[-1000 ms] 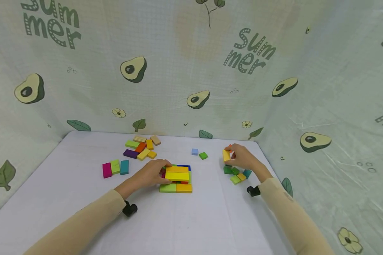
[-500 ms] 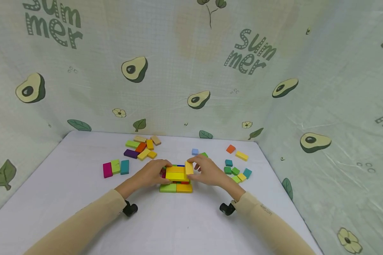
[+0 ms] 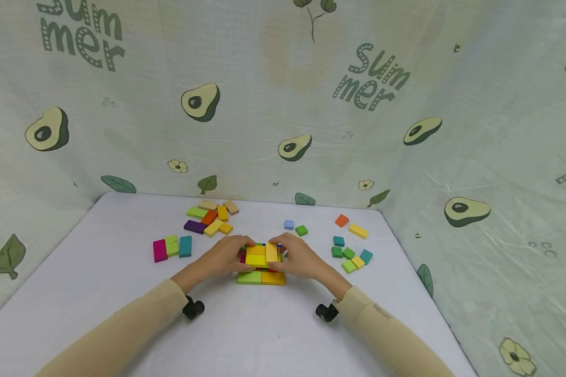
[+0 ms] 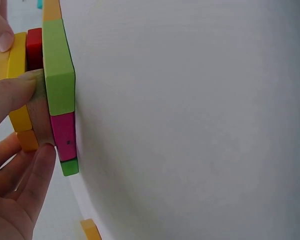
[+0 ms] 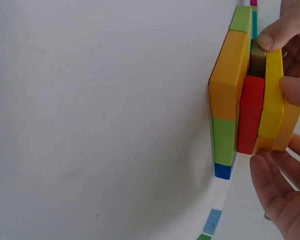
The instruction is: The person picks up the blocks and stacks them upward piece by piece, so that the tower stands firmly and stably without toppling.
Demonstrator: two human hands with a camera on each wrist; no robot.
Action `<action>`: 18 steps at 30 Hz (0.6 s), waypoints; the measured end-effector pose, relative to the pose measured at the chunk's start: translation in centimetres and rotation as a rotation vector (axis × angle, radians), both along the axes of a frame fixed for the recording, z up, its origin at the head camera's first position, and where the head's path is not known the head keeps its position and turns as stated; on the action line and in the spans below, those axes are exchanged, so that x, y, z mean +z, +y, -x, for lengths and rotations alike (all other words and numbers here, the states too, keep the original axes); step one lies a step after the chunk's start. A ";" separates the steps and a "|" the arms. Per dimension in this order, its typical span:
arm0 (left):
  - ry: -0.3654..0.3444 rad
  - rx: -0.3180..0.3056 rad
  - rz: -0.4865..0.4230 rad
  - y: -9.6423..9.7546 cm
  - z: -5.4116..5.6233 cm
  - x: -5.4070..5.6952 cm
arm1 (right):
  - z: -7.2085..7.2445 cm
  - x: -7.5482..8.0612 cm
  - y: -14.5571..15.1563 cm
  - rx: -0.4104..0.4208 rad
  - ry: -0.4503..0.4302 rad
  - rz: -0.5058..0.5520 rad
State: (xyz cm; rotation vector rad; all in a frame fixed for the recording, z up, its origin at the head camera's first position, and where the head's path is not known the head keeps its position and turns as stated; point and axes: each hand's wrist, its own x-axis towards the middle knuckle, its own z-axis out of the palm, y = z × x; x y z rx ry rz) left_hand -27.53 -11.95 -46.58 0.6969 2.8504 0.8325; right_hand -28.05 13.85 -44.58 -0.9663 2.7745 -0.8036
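A low layered stack of coloured wooden blocks stands mid-table. Its bottom layer shows a lime green block (image 3: 249,278) and an orange block (image 3: 273,278) in front. Above lie a brown wooden block (image 4: 39,115) and a red block (image 5: 251,115), topped by a yellow block (image 3: 255,260) and an orange one (image 3: 256,250). My left hand (image 3: 227,255) holds the stack's left side, thumb and fingers at opposite ends of the brown block. My right hand (image 3: 302,256) pinches a light yellow block (image 3: 272,253) by its two ends, crosswise on the stack's top.
Left of the stack lie magenta (image 3: 159,251), lime (image 3: 171,245) and teal (image 3: 185,246) blocks. A loose group with a purple block (image 3: 195,226) is at the back left. Small pieces, including a light blue block (image 3: 289,224) and an orange-red block (image 3: 342,220), lie behind and right.
My right hand has carried the light yellow block from the pieces on the right to the stack's top, then slid it slightly left. My left hand stays at the stack.
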 end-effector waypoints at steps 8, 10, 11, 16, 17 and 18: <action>-0.006 0.013 0.002 0.0 0.1 -0.1 | 0.5 -0.5 0.3 0.012 0.004 0.020; -0.009 0.019 0.002 0.0 0.0 -0.1 | 0.7 -0.7 0.2 0.011 0.005 0.019; -0.008 0.022 0.003 0.0 0.0 -0.1 | 0.7 -0.7 0.2 0.010 0.004 0.017; -0.009 0.010 -0.009 -0.3 -0.1 -0.4 | 0.8 -0.7 0.1 -0.002 0.001 -0.001; -0.009 0.007 -0.016 -0.3 -0.1 -0.5 | 0.8 -0.7 0.1 -0.004 0.000 -0.007; -0.011 0.003 -0.022 -0.4 -0.1 -0.5 | 0.8 -0.6 0.1 -0.007 0.001 -0.014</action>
